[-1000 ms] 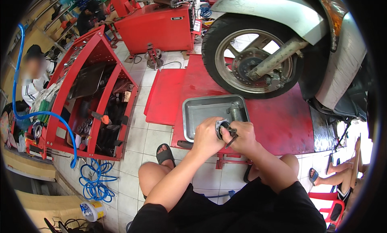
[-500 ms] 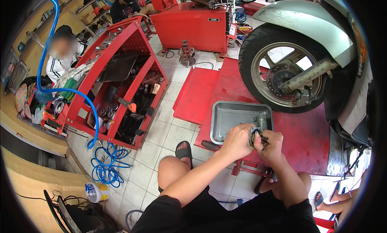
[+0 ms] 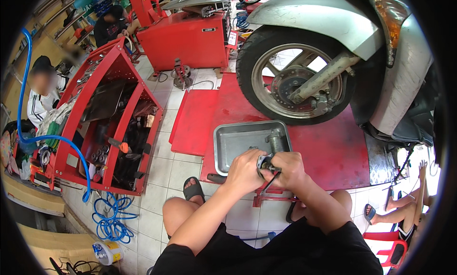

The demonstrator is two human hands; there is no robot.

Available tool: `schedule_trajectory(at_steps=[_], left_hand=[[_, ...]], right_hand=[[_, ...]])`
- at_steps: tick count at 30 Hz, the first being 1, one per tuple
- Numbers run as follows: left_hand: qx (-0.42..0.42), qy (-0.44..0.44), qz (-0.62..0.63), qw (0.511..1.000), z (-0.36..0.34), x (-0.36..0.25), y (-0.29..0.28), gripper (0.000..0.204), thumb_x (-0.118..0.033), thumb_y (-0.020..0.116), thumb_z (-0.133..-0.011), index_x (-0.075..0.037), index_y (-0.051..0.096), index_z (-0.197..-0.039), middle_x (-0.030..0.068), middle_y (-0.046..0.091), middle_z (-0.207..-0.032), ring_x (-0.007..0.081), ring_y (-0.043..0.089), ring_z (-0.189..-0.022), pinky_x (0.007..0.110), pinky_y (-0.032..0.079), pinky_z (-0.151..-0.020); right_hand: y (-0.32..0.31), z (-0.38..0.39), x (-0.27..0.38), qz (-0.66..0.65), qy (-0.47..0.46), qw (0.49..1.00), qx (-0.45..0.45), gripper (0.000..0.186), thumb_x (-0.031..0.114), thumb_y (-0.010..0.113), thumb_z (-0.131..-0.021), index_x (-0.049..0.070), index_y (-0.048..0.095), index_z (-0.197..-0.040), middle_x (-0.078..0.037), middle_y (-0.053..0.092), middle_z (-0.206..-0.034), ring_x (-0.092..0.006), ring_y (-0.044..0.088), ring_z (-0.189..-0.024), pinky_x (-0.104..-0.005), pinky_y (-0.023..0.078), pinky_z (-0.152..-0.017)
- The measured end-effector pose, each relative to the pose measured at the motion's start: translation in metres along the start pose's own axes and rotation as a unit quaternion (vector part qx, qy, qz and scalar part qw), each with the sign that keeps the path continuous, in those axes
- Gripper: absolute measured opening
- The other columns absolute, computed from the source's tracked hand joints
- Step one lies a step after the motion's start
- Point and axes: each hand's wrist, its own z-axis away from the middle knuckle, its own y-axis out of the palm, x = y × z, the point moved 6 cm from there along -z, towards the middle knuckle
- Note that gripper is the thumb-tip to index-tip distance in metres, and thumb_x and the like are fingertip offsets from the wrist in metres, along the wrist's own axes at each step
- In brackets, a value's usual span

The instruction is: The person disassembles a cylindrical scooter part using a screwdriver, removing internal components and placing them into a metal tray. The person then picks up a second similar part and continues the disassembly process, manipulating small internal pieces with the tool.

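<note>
My left hand grips a round metal part with a dark inner piece, held over the near edge of a steel tray. My right hand is closed at that same part, on a thin dark tool that sticks out downward; its fingertips are partly hidden. A cylindrical metal component lies in the tray's right side. The tray rests on a red platform in front of a scooter's front wheel.
A red tool cart and coiled blue hose are at left. A red machine stands behind. Two people are at upper left; another person's legs show at right beside a red chair.
The view swung left half a second ago and has returned. Both hands stay on the metal part over the tray, with the part and thin tool at a slightly different angle.
</note>
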Motion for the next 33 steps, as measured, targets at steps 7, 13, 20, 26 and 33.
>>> schedule_trajectory(at_steps=[7,13,20,26,33], left_hand=[[0.022,0.042,0.081,0.996,-0.002,-0.012,-0.008,0.046,-0.004,0.077,-0.061,-0.002,0.056,-0.102,0.0141,0.062,-0.093,0.0345,0.065,-0.083,0.038,0.053,-0.073],[-0.028,0.012,0.06,0.998,0.008,-0.005,0.0,0.031,-0.005,0.074,-0.068,0.0,0.058,-0.095,0.0166,0.061,-0.083,0.0365,0.064,-0.076,0.039,0.051,-0.067],[0.05,-0.025,0.092,0.994,-0.001,-0.009,0.004,0.024,-0.003,0.073,-0.065,0.001,0.059,-0.084,0.0184,0.062,-0.075,0.04,0.064,-0.075,0.043,0.05,-0.064],[0.248,-0.076,0.139,0.956,0.004,0.002,0.016,0.034,-0.013,0.08,-0.062,0.002,0.061,-0.086,0.0209,0.063,-0.077,0.0383,0.065,-0.077,0.041,0.05,-0.071],[0.293,-0.162,0.143,0.931,0.023,0.061,-0.007,0.055,-0.023,0.084,-0.064,0.007,0.067,-0.106,0.0186,0.071,-0.09,0.0271,0.069,-0.086,0.037,0.053,-0.082]], right_hand=[[-0.015,-0.003,0.023,0.053,-0.071,0.996,0.001,0.037,0.023,0.079,-0.073,0.008,0.047,-0.06,-0.007,0.049,-0.055,-0.027,0.051,-0.044,-0.0359,0.04,-0.041],[-0.005,0.004,0.007,-0.02,0.068,0.996,-0.054,0.038,0.019,0.075,-0.078,0.006,0.047,-0.055,-0.009,0.043,-0.047,-0.0273,0.043,-0.038,-0.037,0.035,-0.039],[-0.013,0.007,-0.004,-0.033,0.085,0.996,-0.017,0.04,0.021,0.074,-0.081,0.006,0.047,-0.055,-0.01,0.045,-0.047,-0.0298,0.048,-0.039,-0.0384,0.04,-0.04],[-0.012,0.021,-0.003,-0.051,0.087,0.995,0.01,0.041,0.02,0.072,-0.082,0.006,0.046,-0.054,-0.009,0.043,-0.047,-0.0297,0.047,-0.04,-0.0385,0.04,-0.042],[-0.161,0.057,-0.111,-0.289,0.246,0.841,-0.386,0.041,0.029,0.054,-0.102,0.009,0.048,-0.067,0.0,0.053,-0.06,-0.0046,0.038,-0.04,-0.0219,0.024,-0.037]])
